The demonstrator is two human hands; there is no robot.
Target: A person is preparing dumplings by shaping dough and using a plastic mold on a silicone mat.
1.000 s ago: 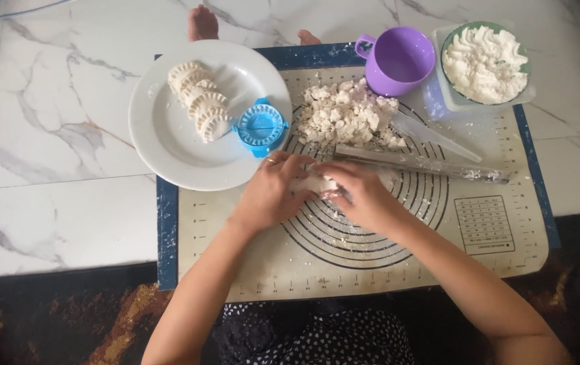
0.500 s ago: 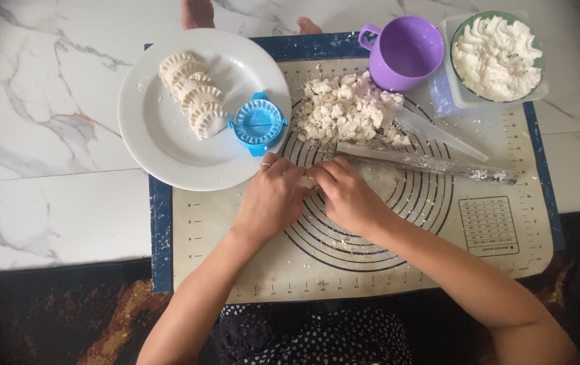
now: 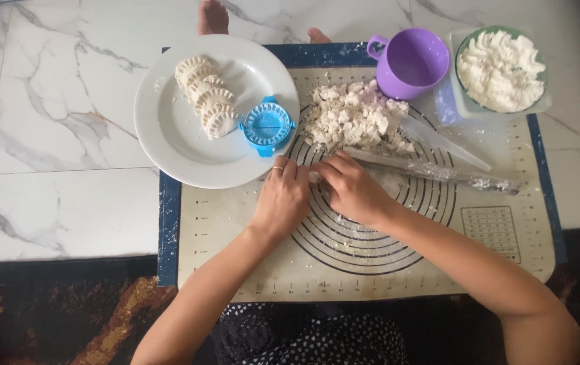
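Dough piece (image 3: 314, 177) sits pinched between fingers of left hand (image 3: 282, 200) and right hand (image 3: 352, 189) over the mat (image 3: 506, 260).

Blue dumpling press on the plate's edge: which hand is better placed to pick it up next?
Left, probably. The left hand lies just below the blue dumpling press, while the right hand sits farther off, beside the rolling pin.
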